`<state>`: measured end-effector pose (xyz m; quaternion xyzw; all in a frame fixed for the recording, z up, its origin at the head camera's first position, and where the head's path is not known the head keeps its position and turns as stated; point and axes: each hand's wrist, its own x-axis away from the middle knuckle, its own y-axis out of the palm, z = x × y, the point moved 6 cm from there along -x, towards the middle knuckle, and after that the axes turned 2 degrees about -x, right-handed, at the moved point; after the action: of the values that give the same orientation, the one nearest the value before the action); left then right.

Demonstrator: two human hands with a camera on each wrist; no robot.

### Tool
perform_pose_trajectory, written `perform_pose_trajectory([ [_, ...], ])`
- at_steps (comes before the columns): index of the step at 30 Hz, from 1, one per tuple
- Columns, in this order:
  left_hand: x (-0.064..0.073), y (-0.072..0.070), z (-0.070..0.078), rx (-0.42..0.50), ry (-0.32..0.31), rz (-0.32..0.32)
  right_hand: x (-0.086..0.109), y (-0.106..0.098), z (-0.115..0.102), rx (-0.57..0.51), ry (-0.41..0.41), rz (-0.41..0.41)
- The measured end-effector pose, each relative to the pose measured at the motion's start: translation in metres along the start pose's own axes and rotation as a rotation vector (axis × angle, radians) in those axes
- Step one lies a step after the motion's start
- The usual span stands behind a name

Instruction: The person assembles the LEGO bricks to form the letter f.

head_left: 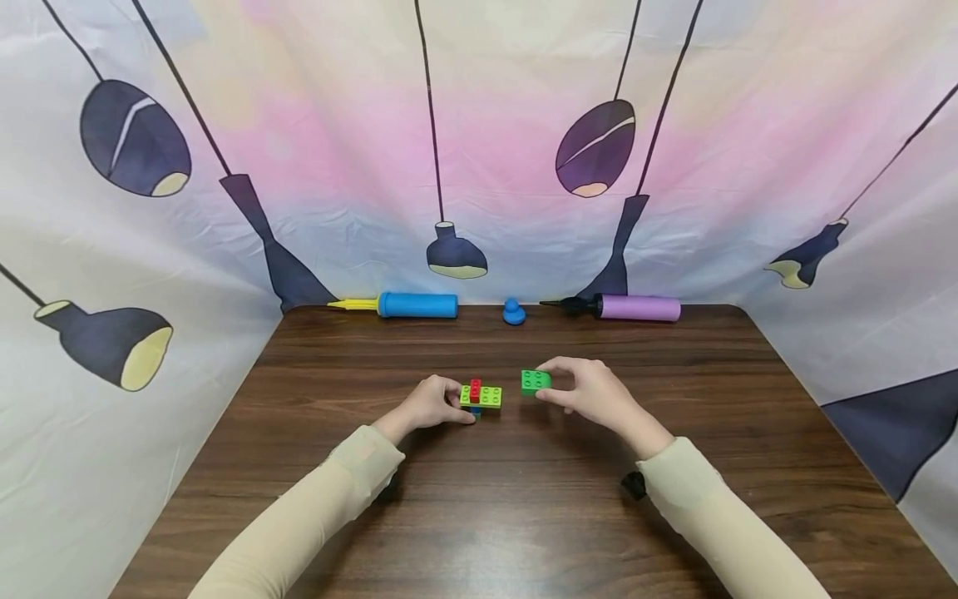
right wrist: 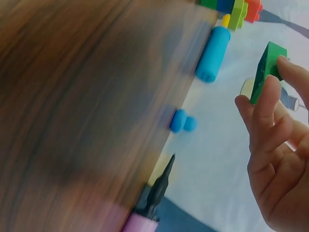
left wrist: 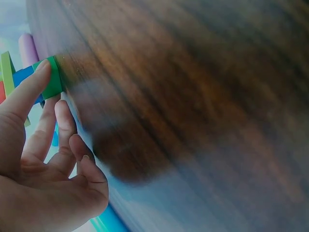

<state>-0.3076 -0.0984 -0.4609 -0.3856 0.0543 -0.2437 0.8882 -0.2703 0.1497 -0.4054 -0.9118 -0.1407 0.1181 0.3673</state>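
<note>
Toy building bricks are in both hands. My left hand (head_left: 430,404) pinches a small stack at its base, a dark green brick (left wrist: 51,77) gripped between thumb and finger in the left wrist view. Above that base come a blue brick (left wrist: 23,75), a long lime-green brick (head_left: 491,397) and a red brick (head_left: 475,390) across the top. My right hand (head_left: 591,391) pinches a separate green brick (head_left: 532,381) with studs facing up, held off the table to the right of the stack. Its hollow underside (right wrist: 263,72) shows in the right wrist view. A gap separates this brick from the stack.
Along the back edge of the brown wooden table (head_left: 479,499) lie a blue hand pump (head_left: 417,304) with a yellow nozzle, a small blue knob-shaped piece (head_left: 513,313) and a purple pump (head_left: 639,307) with a black nozzle. A lamp-patterned cloth (head_left: 344,150) hangs behind.
</note>
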Motion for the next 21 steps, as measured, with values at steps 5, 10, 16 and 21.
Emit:
perform_pose_trajectory([
  [5,0.000,0.000,0.000,0.001,-0.002,-0.004,-0.011,0.013,-0.011,-0.045,-0.013,-0.016],
  [10,0.000,0.000,-0.001,0.004,0.002,0.000,-0.020,0.025,-0.019,-0.074,-0.013,-0.036],
  [16,-0.001,0.000,-0.001,0.010,0.004,-0.002,-0.029,0.035,-0.023,-0.129,-0.022,-0.041],
  [21,0.000,-0.001,0.001,0.011,0.006,-0.006,-0.035,0.042,-0.027,-0.149,-0.033,-0.046],
])
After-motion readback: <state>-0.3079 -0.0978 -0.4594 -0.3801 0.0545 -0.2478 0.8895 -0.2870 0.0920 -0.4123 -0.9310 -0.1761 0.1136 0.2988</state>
